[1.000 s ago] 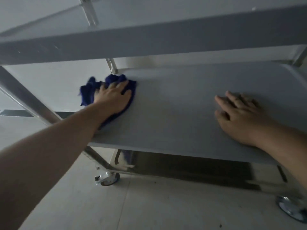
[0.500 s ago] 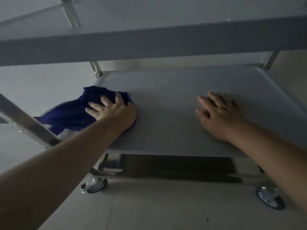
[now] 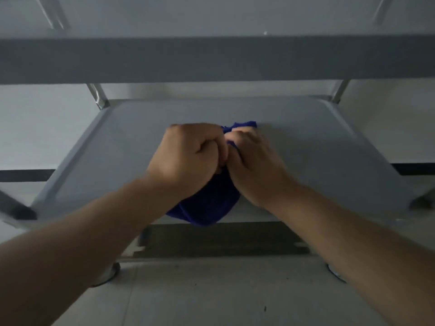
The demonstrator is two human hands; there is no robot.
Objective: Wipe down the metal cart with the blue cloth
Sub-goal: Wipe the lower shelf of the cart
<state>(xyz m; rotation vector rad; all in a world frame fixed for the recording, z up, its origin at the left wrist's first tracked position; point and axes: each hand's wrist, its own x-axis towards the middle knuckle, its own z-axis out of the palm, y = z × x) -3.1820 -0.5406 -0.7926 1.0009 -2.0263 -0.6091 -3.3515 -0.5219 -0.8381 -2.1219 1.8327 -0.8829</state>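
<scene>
Dim room, pale floor (image 3: 211, 290) under a metal cart (image 3: 211, 60).
Over its middle shelf (image 3: 317, 147) the left grip (image 3: 188, 156) curls tight round the blue cloth (image 3: 207, 208) and the right grip (image 3: 254, 161) pinches it beside; the cloth bunches between them and hangs just below.

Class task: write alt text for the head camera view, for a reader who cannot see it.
A left hand and right hand together grip a bunched blue cloth over the middle shelf of a grey metal cart. The top shelf crosses above, and a caster wheel rests on the floor below.
</scene>
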